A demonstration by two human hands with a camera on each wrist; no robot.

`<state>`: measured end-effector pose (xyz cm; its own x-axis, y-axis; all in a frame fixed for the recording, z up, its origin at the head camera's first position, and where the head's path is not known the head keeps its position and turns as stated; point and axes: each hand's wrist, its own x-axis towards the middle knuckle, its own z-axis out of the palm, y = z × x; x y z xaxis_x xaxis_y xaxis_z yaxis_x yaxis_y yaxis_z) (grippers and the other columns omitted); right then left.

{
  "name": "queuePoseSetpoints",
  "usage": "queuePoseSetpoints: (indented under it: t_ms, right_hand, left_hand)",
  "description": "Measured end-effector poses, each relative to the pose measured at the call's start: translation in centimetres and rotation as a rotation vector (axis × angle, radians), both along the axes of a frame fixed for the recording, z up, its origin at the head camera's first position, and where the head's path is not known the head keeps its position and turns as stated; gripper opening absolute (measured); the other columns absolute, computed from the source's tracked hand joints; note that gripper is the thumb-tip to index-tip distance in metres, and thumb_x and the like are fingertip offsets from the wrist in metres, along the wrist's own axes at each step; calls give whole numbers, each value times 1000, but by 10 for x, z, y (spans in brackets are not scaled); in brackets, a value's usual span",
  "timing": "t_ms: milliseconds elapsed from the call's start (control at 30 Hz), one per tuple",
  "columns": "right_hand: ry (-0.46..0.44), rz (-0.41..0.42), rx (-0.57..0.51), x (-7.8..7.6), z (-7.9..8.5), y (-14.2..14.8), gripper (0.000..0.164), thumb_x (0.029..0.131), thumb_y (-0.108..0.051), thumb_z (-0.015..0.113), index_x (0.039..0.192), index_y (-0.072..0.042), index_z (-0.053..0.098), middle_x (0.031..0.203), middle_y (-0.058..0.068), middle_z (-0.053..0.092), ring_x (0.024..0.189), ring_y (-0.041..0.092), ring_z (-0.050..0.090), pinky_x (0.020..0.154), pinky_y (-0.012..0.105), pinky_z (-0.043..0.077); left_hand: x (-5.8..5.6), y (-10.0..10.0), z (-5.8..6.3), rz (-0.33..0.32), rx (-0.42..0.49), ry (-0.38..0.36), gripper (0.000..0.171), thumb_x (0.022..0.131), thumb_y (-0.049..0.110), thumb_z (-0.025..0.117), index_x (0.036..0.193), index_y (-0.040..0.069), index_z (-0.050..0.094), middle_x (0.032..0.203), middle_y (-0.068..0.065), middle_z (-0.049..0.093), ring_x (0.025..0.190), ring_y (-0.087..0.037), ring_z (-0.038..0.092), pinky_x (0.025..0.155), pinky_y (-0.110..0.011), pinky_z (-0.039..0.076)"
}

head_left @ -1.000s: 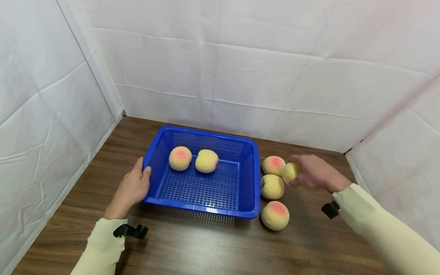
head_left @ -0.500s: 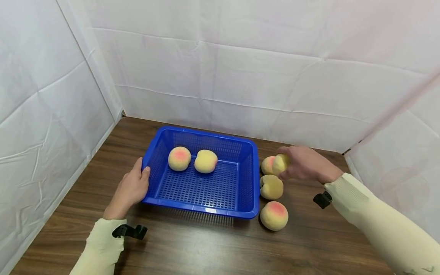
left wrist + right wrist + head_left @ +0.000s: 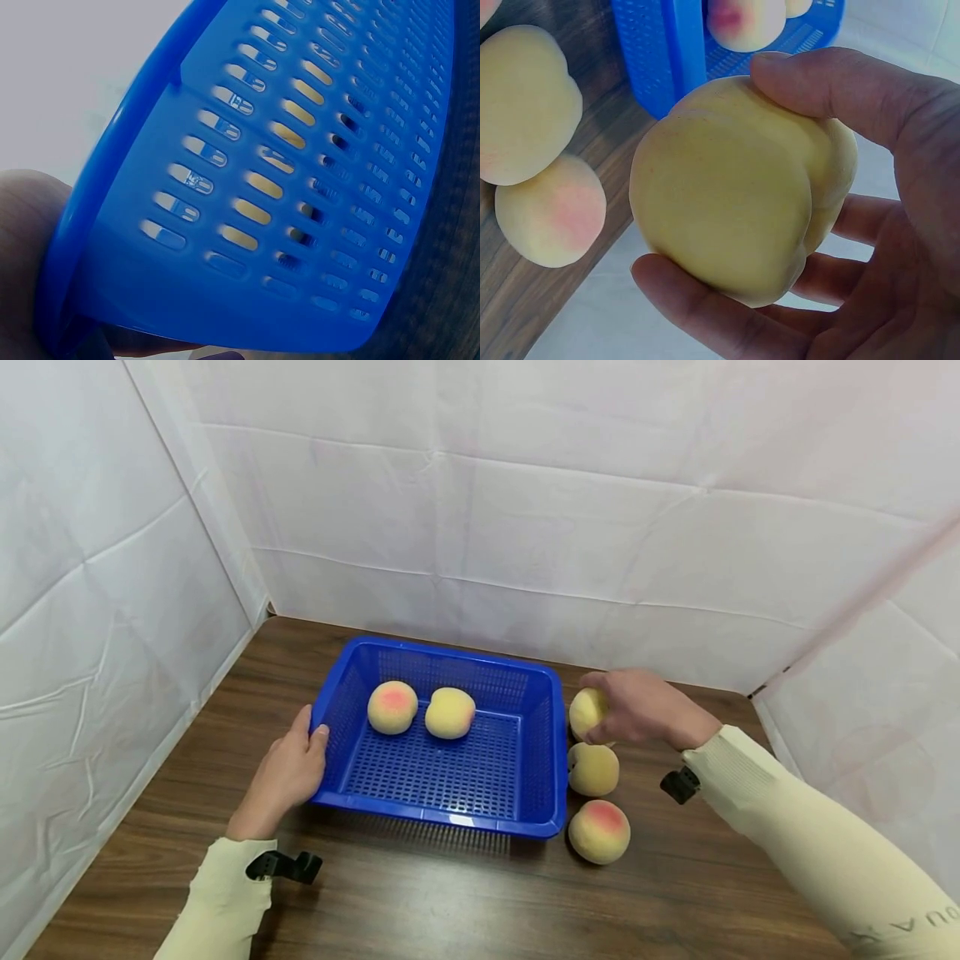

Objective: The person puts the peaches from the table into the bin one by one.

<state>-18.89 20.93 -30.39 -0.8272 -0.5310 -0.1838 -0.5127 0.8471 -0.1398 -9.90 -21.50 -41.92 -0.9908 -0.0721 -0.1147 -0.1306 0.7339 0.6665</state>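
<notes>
Peach (image 3: 587, 713) held in right grip (image 3: 641, 706), just outside blue basket (image 3: 480, 783), left grip (image 3: 288, 768) holding its left rim (image 3: 332, 680), tabletop (image 3: 435, 902) in front

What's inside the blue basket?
A pink-topped peach and a mostly yellow peach lie inside the blue basket, toward its far side. Its mesh floor shows in front of them; the parts directly beneath them are covered.

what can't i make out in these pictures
Head: whatever lies behind the held peach and right hand, which block it.
Head: the full lettering on the right sleeve, blurred and cut off by the right edge.
Left wrist: most of the left hand, cut off by the left edge and hidden by the basket.
Right wrist: the corner peach, mostly cut off by the left and top edges.
</notes>
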Motion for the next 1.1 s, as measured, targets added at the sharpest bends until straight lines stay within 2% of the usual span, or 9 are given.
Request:
queuePoseSetpoints:
  t_ms: [133,367,667,1100]
  right_hand:
    - [-18,-7,-7,-2,2,-6,59,69,-30,81,120,-7,61,81,2,59,71,21,53,61,36,45]
    - [-31,-6,-15,-5,6,-17,55,68,-31,80,116,-12,62,80,1,59,70,20,53,59,34,45]
    - [-22,15,-25,-13,9,-32,54,66,-31,82,111,-9,60,82,1,60,71,20,55,60,35,48]
    - [-54,-3,26,-24,16,-50,50,67,-29,80,109,-10,61,83,2,60,74,22,55,63,35,47]
  left_hand:
    - [0,0,-1,1,0,-1,59,107,30,21,151,-3,1,141,-37,33,121,-50,42,99,-67,32]
    - [0,-1,-1,0,1,-1,58,107,30,21,151,-3,1,140,-38,35,119,-49,44,98,-67,33]
    - [0,-1,-1,-3,5,-10,59,107,30,21,151,-3,1,143,-37,30,124,-50,38,100,-67,30]
    - [0,-1,-1,-13,2,3,58,107,30,21,151,-4,2,142,-37,32,123,-50,40,100,-67,31]
